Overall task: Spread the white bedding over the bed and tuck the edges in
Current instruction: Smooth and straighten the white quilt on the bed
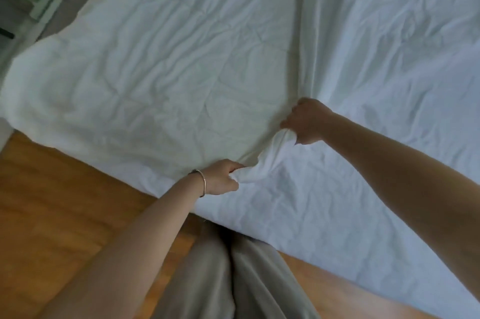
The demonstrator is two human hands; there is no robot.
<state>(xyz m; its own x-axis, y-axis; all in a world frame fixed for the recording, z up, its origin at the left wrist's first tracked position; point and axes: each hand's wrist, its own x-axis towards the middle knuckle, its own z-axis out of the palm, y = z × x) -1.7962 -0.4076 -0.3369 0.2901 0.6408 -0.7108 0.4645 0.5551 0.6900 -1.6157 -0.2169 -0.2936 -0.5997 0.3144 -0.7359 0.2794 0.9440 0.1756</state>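
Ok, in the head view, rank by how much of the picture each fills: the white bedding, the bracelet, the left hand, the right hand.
1. White bedding, by far the largest.
2. Right hand and left hand: they look alike, and their distances from the camera differ, so no ranking.
3. Bracelet, smallest.

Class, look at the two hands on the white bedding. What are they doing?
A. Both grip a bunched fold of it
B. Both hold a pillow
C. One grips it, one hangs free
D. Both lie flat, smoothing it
A: the left hand and the right hand each curl around the same gathered ridge of the white bedding.
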